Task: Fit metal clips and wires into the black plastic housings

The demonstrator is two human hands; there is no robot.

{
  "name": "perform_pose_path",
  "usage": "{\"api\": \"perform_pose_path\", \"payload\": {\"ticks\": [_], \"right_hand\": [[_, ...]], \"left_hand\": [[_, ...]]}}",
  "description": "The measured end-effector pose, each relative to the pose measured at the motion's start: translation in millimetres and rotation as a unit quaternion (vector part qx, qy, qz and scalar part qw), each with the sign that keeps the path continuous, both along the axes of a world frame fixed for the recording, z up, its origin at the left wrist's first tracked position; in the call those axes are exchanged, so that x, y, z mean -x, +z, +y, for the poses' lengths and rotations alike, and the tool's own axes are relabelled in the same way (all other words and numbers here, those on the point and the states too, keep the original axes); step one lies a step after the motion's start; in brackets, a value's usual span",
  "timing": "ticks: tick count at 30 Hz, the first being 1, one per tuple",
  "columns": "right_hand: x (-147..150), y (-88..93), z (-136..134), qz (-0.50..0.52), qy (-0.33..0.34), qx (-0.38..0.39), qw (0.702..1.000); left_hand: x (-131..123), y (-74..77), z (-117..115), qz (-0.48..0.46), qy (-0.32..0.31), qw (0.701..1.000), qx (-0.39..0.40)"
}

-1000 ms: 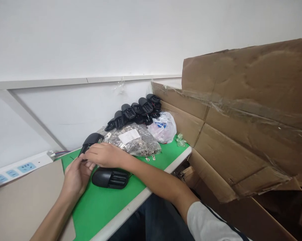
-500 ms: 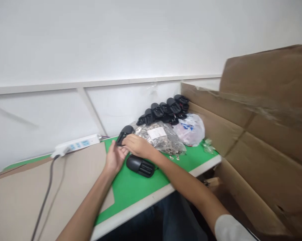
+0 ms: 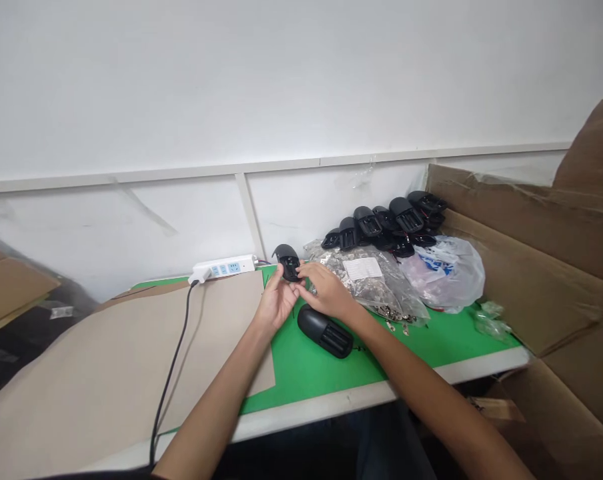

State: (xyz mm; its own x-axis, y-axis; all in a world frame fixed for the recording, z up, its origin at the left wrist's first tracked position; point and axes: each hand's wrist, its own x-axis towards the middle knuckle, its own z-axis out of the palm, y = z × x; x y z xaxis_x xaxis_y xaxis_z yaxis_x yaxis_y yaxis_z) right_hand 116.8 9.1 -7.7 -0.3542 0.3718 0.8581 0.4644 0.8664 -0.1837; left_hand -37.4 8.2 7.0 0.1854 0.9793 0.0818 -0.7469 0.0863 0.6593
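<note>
Between left hand (image 3: 277, 303) and right hand (image 3: 327, 291), black casing (image 3: 287, 256), left pinching it, right touching, grip unclear

Held shell (image 3: 285, 255) turned, view swung (leftward)

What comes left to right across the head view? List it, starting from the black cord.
Black cord → power strip → held black shell → clear bag → white bag → crumpled clear plastic.
</note>
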Motion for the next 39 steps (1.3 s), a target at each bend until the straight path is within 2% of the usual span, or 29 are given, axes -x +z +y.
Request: {"api": "perform_pose_path", "payload": {"ticks": [6,15,24,30,39], "right_hand": [[4.7,0.7,-6.5,0.05,-0.09,0.052,0.993],[10.8,-5.8,-7.8,0.069,-0.126,0.097,0.985],[12.3,-4.8,-8.0,0.113,-0.121,0.142,0.976],[12.6,-4.6,-5.4,0.126,-0.119,0.165,0.971],[13.7,-8.1,-2.4,0.145,-0.073,0.174,0.971]], "left_hand": [[4.1,-5.0,-0.1,0.033,0.039,0.997,-0.05],[0.6,-3.1,-10.1,0.078,0.084,0.991,-0.071],[-1.3,-5.0,-11.2,0.11,0.113,0.984,-0.088],[-2.5,-5.8,-12.9,0.131,0.103,0.981,-0.099],[-1.9,-5.9,-13.4,0.143,0.107,0.98,-0.091]]}}
